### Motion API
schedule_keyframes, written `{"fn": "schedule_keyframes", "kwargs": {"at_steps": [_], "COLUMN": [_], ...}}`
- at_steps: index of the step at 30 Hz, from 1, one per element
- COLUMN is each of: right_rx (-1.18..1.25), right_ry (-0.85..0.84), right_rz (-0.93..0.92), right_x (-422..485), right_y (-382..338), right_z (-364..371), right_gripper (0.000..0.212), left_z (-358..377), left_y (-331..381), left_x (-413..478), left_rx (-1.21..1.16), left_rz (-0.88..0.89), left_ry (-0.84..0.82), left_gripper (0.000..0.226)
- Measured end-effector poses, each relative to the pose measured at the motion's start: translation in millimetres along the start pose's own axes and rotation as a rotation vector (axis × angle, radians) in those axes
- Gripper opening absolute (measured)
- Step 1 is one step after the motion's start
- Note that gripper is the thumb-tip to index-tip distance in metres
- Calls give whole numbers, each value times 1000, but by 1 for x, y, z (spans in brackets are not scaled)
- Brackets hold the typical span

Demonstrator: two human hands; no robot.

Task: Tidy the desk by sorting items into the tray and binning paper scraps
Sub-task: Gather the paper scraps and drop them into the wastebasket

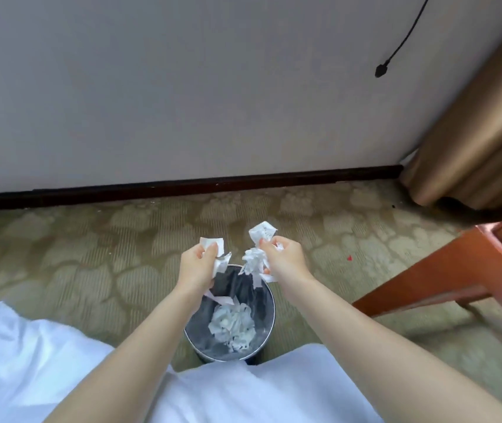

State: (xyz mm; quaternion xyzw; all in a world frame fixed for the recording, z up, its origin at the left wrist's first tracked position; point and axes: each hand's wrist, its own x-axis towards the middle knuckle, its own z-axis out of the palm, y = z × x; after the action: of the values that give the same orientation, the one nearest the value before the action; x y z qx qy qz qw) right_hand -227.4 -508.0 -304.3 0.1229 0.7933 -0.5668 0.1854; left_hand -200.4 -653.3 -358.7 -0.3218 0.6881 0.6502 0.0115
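Crumpled paper was seen lying at the bottom of the metal waste bin. Directly above its mouth, a torn scrap was pinched in the left hand and a crumpled bunch of scraps was gripped in the right hand, presumably so that released pieces would fall inside.

Bin mouth open below; desk leg crowds right; carpet left free.
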Motion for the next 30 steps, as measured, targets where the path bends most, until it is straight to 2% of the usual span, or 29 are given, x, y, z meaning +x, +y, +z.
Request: {"fn": "schedule_keyframes", "kwargs": {"at_steps": [3,7,11,13,16,18,20,23,25,30], "right_rx": [27,5,-27,-58,-134,-178,-180,-192,-184,-210], "right_ry": [14,27,61,78,-6,-63,-109,-159,-192,-220], "right_rz": [84,170,238,264,333,385,402,408,429,373], "right_x": [21,43,61,69,78,80,81,79,79,72], "right_y": [26,66,94,102,117,122,130,138,140,133], "right_z": [17,40,49,50,51,53,58,62,61,48], "right_gripper": [40,40,22,24,18,22,16,34,30,30], "left_z": [4,14,25,28,29,31,33,33,31,31], "left_y": [-38,-80,-109,-122,-131,-135,-138,-143,-141,-126], "left_x": [21,42,51,56,67,71,73,75,75,70], "left_rx": [-6,-37,14,17,24,52,87,112,202,401], "left_rz": [-94,-171,-178,-207,-254,-282,-316,-367,-358,-302], "left_ry": [60,124,110,114,120,94,61,-15,-79,-191], "left_gripper": [17,24,37,38,34,30,29,22,18,38]}}
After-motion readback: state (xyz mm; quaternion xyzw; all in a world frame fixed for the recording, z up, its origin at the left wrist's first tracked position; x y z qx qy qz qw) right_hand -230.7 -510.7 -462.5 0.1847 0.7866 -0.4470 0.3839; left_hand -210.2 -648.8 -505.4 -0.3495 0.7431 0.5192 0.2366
